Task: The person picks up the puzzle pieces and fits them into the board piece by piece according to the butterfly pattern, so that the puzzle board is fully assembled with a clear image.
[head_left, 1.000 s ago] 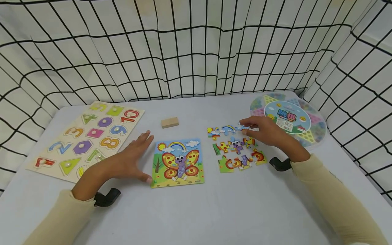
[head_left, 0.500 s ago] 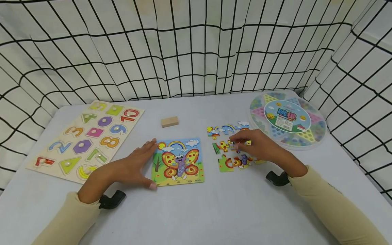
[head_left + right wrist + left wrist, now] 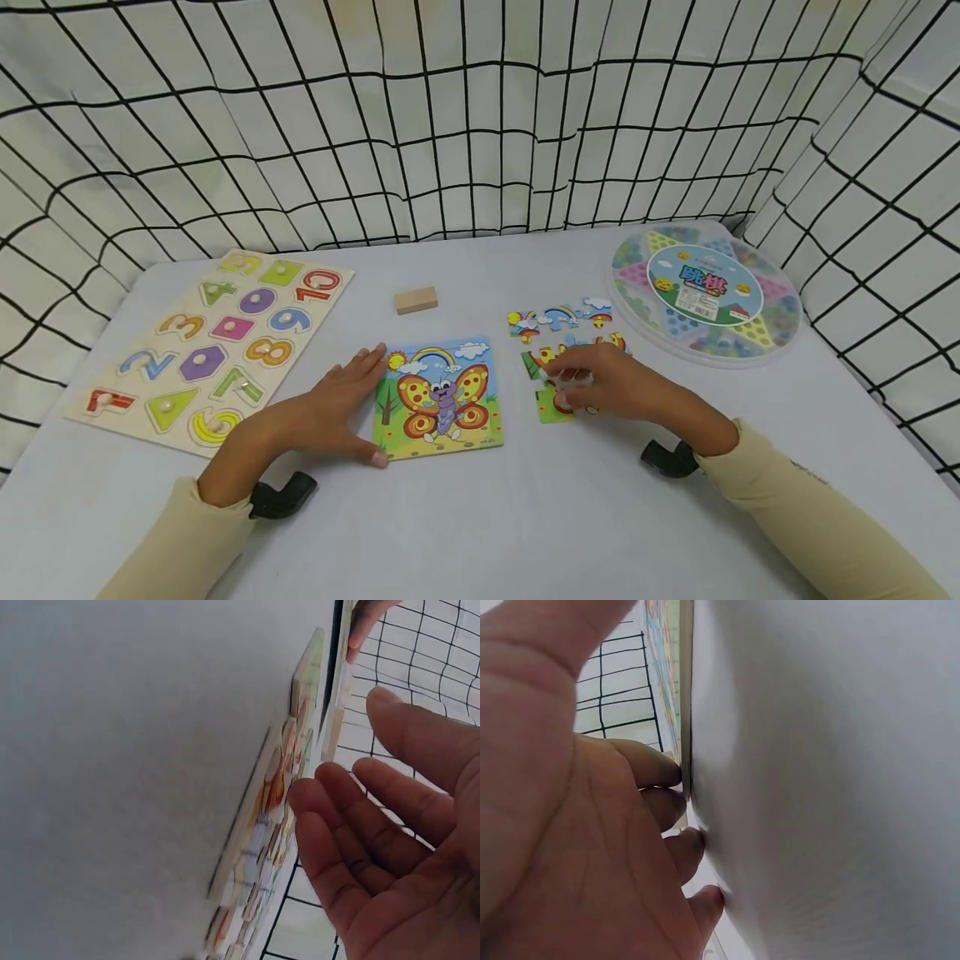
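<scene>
Colourful butterfly board, flat and square, lies on a smooth white table. The left hand, thumb and fingers spread, touches its left edge. Well apart, the right hand, thumb parted from bent fingers, is over interlocking-shaped puzzle pieces; contact is unclear.

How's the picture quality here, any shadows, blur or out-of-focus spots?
Head view: bright, butterfly picture clear, soft shadow beside the right sleeve; left wrist view: broad grey shadow across the white table near the left hand; right wrist view: puzzle pieces look soft, their printed details smeared.
</scene>
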{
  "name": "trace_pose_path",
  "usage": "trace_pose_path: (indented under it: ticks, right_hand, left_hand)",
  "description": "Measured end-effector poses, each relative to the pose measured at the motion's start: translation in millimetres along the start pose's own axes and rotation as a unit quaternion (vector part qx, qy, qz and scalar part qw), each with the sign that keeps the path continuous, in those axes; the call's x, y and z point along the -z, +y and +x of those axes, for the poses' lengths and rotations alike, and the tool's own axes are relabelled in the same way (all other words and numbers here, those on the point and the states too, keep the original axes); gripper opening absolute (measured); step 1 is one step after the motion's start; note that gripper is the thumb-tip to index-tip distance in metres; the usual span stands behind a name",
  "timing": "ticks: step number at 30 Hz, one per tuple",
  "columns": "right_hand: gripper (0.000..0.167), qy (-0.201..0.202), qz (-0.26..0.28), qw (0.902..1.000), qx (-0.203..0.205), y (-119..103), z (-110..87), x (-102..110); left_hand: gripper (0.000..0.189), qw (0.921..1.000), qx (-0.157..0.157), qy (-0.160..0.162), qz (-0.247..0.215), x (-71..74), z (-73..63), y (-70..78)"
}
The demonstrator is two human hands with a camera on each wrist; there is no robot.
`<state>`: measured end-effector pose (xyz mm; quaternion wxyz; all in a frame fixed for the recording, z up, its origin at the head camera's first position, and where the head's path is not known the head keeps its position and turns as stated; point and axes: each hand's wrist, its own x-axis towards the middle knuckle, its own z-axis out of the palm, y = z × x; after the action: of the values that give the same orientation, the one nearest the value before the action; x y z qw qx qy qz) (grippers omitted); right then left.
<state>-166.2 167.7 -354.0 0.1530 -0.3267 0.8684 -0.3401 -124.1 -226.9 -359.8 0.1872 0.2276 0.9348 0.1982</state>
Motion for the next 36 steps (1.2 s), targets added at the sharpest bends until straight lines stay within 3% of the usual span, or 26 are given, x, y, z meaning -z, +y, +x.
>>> trace_pose_path:
  ticks: [4, 23, 36]
  right_hand:
    - [0.034, 0.005, 0.002, 0.9999, -0.01, -3, 1.6, -5]
    - [0.039, -0.006, -0.106, 0.9943, -0.004, -11, 3.7, -15]
    - [0.02, 0.013, -0.047, 0.9983, 0.031, -9, 4.7, -11]
  left_hand:
    - [0.126, 1.0, 0.003, 0.0, 0.003, 0.6, -1.8, 1.3]
    - [0.126, 0.9999, 0.008, -0.01, 0.008, -0.6, -0.9, 3.4]
    - [0.126, 0.9999, 0.01, -0.01, 0.003, -1.9, -0.8, 0.4]
